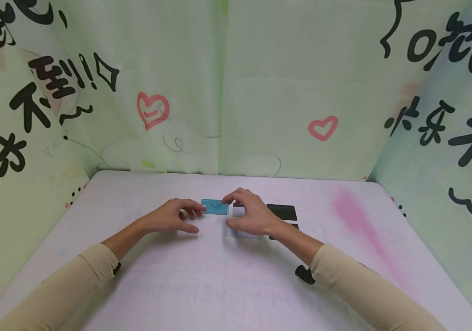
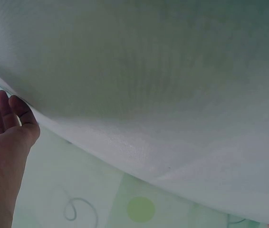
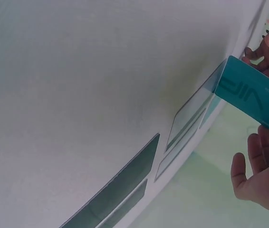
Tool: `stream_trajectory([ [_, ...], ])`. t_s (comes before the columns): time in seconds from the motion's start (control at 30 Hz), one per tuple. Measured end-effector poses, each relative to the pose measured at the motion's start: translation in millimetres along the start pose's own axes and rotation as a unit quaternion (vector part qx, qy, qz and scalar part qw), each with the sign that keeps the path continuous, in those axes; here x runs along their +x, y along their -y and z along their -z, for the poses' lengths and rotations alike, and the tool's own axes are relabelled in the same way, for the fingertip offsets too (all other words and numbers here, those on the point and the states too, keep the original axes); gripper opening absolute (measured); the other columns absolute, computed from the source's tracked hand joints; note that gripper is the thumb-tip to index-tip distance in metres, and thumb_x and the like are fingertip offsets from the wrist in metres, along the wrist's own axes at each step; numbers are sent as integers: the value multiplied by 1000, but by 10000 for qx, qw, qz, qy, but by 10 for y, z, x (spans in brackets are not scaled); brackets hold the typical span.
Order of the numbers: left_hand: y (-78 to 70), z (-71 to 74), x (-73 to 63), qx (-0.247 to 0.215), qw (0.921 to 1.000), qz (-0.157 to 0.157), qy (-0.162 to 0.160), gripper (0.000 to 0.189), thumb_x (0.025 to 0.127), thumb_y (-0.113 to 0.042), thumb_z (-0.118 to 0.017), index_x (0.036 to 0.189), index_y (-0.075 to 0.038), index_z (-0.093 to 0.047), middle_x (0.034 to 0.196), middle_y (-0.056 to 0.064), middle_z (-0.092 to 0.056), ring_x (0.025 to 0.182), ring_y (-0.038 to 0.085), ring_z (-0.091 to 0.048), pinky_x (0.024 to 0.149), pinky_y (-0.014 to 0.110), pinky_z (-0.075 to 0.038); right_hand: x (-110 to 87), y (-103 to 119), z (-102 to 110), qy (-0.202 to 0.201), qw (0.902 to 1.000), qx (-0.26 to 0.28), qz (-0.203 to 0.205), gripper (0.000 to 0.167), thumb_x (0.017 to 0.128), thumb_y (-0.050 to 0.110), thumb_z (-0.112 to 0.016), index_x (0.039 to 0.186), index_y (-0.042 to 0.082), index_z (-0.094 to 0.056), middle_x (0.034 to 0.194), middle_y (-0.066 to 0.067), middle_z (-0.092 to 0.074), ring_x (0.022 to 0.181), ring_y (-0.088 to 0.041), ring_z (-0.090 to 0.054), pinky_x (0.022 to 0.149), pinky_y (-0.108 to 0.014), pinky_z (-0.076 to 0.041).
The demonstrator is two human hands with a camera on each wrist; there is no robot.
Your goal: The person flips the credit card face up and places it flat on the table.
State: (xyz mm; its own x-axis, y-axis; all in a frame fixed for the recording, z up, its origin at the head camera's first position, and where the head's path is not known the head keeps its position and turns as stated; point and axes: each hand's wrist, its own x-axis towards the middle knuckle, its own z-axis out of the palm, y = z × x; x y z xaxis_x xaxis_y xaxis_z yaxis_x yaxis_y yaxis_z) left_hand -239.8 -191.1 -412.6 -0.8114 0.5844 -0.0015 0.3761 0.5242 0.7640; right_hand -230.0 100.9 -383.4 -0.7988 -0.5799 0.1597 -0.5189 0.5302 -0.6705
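Observation:
A teal plastic card (image 3: 254, 92) with "VIP" lettering and a chip is raised, tilted, above the table. In the head view the card (image 1: 214, 207) lies between both hands. My right hand (image 1: 250, 215) holds the card at its right end; its thumb is apart below. My left hand (image 1: 175, 215) reaches the card's left edge with its fingertips, thumb spread well away. In the left wrist view, my left hand (image 2: 6, 142) appears at the edge with fingers loosely bent, and no card shows there. Pale cards (image 3: 191, 109) lie below the right hand, partly hidden.
Two dark cards (image 1: 281, 212) lie in rows at right, one partly behind the right forearm. A white cloth with a pink stain (image 1: 356, 220) covers the table. Pale green curtains (image 1: 269, 92) with lettering and hearts surround it. A black strap piece (image 1: 304, 274) hangs below the right cuff.

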Motion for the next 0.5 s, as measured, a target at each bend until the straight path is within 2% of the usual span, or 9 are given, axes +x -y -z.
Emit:
stream_trajectory([
  [0.27, 22, 1, 6, -12, 10000, -50, 11, 56, 85, -25, -86, 135, -8, -68, 116, 7, -72, 107, 25, -63, 94, 42, -53, 8, 15, -49, -7, 9998, 173, 29, 50, 85, 12, -77, 132, 3, -63, 133, -16, -65, 120, -35, -64, 108, -54, -49],
  [0.5, 28, 2, 7, 4, 10000, 19, 48, 56, 86, -25, -86, 136, -11, -67, 117, 5, -72, 107, 23, -63, 94, 39, -53, 20, 11, -111, 23, 9997, 234, 2, 54, 86, 8, -75, 137, 4, -58, 131, -17, -64, 115, -30, -70, 105, -50, -53],
])
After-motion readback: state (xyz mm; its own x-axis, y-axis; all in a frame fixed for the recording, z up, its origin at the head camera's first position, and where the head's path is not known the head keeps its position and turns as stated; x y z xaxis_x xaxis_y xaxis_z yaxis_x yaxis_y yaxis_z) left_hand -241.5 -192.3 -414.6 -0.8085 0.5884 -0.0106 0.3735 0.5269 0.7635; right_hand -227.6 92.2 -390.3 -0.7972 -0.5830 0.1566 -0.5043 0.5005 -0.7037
